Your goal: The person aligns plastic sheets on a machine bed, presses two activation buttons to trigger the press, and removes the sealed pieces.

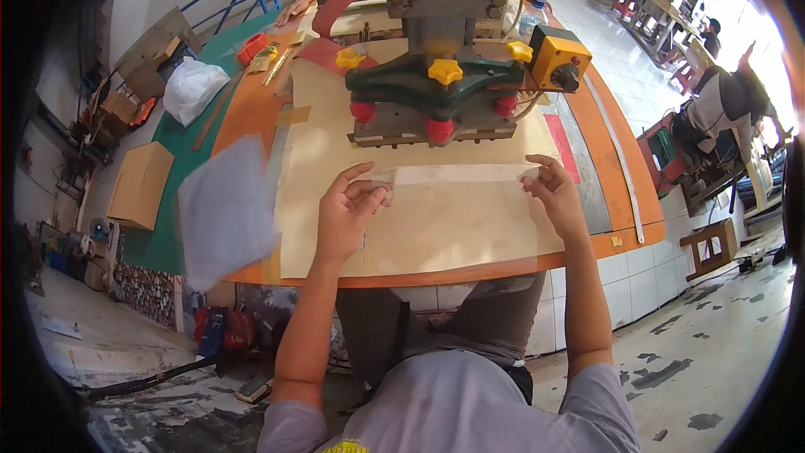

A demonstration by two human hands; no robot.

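My left hand and my right hand pinch the two ends of a thin, pale see-through sheet, which is stretched between them. Its far edge shows as a whitish strip; lower down it blends with the cream sheet covering the table, so its outline is hard to follow. Just beyond my hands stands a press head with a green spider-shaped frame, yellow star knobs and red feet. A flat plate sits under it, above the cream sheet.
A translucent whitish sheet overhangs the table's left edge. Nearby are a cardboard box, a white plastic bag and a red tape roll. A yellow control box and steel ruler are right. Another person's hand rests at the far left.
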